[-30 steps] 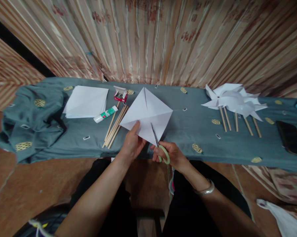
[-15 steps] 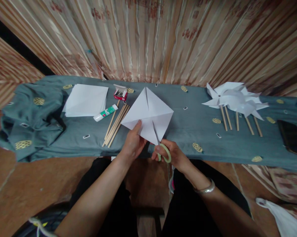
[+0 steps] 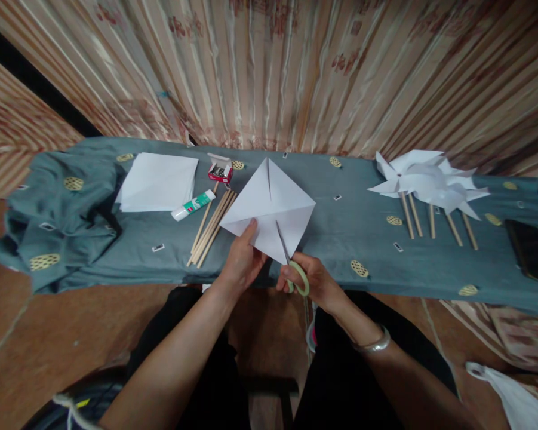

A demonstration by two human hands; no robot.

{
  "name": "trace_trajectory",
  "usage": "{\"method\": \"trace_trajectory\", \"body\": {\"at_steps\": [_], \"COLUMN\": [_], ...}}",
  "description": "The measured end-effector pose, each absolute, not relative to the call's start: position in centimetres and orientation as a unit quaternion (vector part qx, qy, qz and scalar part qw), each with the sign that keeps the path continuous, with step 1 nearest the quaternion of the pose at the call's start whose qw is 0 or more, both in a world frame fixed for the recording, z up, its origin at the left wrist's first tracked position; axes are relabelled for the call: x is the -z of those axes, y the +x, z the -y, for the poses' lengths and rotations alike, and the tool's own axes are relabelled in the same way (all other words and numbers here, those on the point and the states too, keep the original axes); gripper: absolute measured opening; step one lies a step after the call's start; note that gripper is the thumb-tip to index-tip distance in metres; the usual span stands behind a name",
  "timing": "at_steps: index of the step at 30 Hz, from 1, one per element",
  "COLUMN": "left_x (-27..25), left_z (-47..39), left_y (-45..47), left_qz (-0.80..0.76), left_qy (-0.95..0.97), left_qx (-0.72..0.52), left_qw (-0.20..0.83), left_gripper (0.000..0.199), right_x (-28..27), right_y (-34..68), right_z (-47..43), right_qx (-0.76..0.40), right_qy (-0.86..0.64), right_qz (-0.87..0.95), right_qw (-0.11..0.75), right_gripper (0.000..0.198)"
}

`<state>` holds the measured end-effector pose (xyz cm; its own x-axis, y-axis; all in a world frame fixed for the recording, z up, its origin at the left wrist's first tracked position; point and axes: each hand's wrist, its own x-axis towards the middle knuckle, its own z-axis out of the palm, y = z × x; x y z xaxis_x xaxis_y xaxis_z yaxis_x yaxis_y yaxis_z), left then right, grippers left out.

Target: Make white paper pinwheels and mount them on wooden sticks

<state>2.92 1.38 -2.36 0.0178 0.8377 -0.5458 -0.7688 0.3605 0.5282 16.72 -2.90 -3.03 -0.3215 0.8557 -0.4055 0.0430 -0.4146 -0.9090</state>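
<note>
The left hand (image 3: 244,257) pinches a white paper square (image 3: 291,212), thumb on top, over the bench (image 3: 331,257). At the square's near corner the right hand (image 3: 311,276) grips green-handled scissors (image 3: 305,278) (their blades lie along the sheet, though how far they are parted is hard to tell). Left of the square are wooden sticks (image 3: 211,232), a glue tube (image 3: 193,205), a small red box (image 3: 220,173) and a paper stack (image 3: 159,182); well to its right lie paper pinwheels (image 3: 423,176).
</note>
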Motion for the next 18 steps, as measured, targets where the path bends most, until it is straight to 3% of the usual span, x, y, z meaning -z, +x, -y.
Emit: {"method": "trace_trajectory", "body": {"at_steps": [18], "left_x": [2.16], "left_z": [-1.33], "left_y": [2.86], "left_qz": [-0.407], "left_qy": [0.032], "left_qx": [-0.564], "left_qw": [0.718], "left_gripper": [0.017], "right_x": [3.10], "right_y": [16.43], "right_z": [2.78], "right_qx": [-0.694], "right_qy": [-0.508], "right_qz": [0.393], "right_qw": [0.326], "right_gripper": [0.038]}}
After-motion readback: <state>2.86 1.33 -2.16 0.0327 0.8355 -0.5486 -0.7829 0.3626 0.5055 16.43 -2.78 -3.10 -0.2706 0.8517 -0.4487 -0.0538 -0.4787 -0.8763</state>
